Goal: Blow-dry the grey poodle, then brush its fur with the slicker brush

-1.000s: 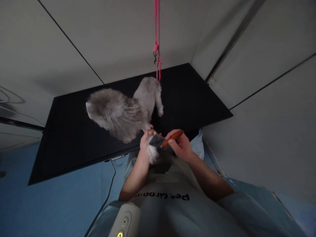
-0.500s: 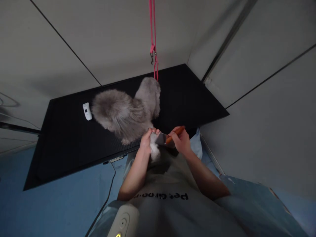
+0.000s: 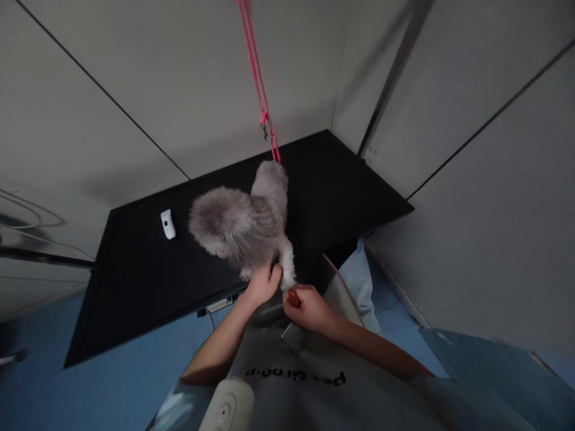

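Observation:
A grey, fluffy dog is on the black grooming table, with one pale, curly front leg stretched toward me over the near edge. My left hand is at the dog's chest, close beside that leg. Its thumb shows, but the other fingers are mostly hidden, so I cannot tell whether it grips anything. In my right hand, closed at the paw end of the leg, is a slicker brush with an orange-brown handle. The brush's flat metal head points down toward my apron.
A white hand-held device lies on the table left of the dog. A pink leash with a metal clip hangs from above to the dog's far end. Pale walls stand behind and right. Dark bars flank the table.
My left hand has left the paw and moved to the dog's chest. My right hand has come down and inward to the paw, turning the brush head downward. The view has shifted.

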A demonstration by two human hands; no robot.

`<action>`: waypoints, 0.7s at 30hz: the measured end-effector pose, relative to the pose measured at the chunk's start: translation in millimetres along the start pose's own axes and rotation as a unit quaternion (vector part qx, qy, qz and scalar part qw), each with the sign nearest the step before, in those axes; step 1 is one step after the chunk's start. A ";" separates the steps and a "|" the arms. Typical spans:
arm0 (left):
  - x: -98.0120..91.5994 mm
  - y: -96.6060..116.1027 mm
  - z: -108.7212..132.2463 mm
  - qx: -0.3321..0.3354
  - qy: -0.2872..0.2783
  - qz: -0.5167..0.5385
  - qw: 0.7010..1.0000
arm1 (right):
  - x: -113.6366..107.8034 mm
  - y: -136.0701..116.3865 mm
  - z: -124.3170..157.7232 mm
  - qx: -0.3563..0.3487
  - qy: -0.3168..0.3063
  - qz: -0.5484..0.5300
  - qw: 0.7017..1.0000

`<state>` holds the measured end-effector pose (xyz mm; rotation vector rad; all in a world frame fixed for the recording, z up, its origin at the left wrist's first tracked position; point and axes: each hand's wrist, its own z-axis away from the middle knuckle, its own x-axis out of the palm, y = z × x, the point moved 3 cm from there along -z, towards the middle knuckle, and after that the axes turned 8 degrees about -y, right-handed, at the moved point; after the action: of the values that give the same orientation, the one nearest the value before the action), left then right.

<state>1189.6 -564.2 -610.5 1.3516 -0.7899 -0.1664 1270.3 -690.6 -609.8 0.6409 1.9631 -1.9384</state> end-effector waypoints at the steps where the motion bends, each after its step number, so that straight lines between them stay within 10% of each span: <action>1: -4.0 5.8 10.4 0.019 -0.054 -0.094 0.994 | 0.1 -3.2 2.9 -0.005 -0.004 0.021 1.000; 5: -1.8 15.3 39.1 0.112 -0.304 -0.378 0.867 | 2.9 -20.6 13.7 -0.032 -0.031 0.060 0.997; 10: -2.4 25.1 43.8 0.305 -0.324 -0.507 0.738 | -2.7 -30.7 36.1 -0.080 -0.077 -0.005 0.994; 12: -7.9 27.9 47.0 0.305 -0.296 -0.501 0.754 | -7.0 -27.3 49.3 -0.082 -0.083 -0.001 0.993; 17: -13.5 39.7 65.2 0.213 -0.072 -0.283 0.932 | -16.6 -19.4 58.0 -0.037 -0.138 -0.019 0.990; 21: 10.0 55.8 72.1 0.183 -0.027 -0.142 0.973 | -49.1 -35.9 18.9 -0.141 -0.002 -0.172 0.975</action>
<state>1136.1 -613.7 -554.9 1.8155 -0.6896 -0.2929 1291.9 -713.7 -554.5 0.2329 2.4150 -1.7773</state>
